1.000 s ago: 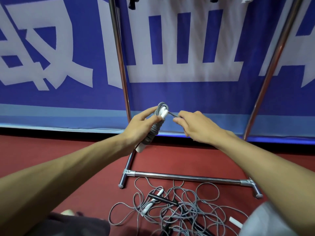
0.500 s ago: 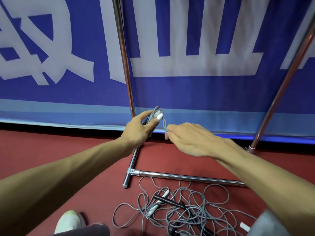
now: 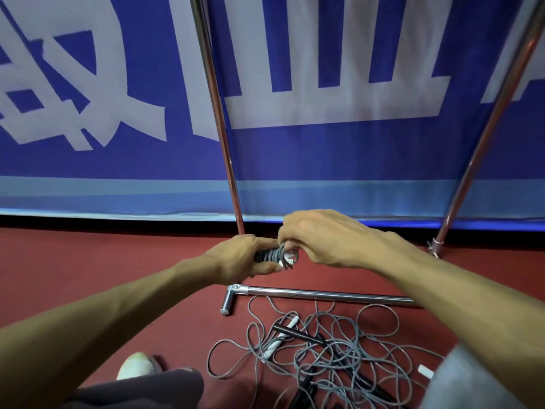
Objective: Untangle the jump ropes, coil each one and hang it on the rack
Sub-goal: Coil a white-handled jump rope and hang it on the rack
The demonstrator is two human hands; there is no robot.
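Behind everything, a blue banner point(image 3: 295, 157) with big white characters fills the upper half of the view, its lower edge meeting the red floor point(image 3: 88, 261). Against it stands the chrome rack point(image 3: 218, 113): two uprights lean apart toward the top of the view, and a low base bar point(image 3: 324, 294) lies across the floor between them, ending at the left in a short foot. Just in front of that bar a tangle of grey jump ropes point(image 3: 333, 352) sprawls on the floor in loose loops, with black and white handles caught among the cords.

Above the floor, near the base of the left upright, both bare hands meet. The left hand point(image 3: 236, 261) is wrapped round a coiled jump rope point(image 3: 272, 255), a tight bundle of grey cord. The right hand point(image 3: 321, 237) reaches in from the right, and its curled fingertips pinch the cord at the bundle's right end, beside a white handle tip point(image 3: 287, 258). The bundle lies roughly level between the two hands, raised clear of the tangle.

At the lower left a pale shoe point(image 3: 134, 366) shows beside a dark trouser leg point(image 3: 141, 391).
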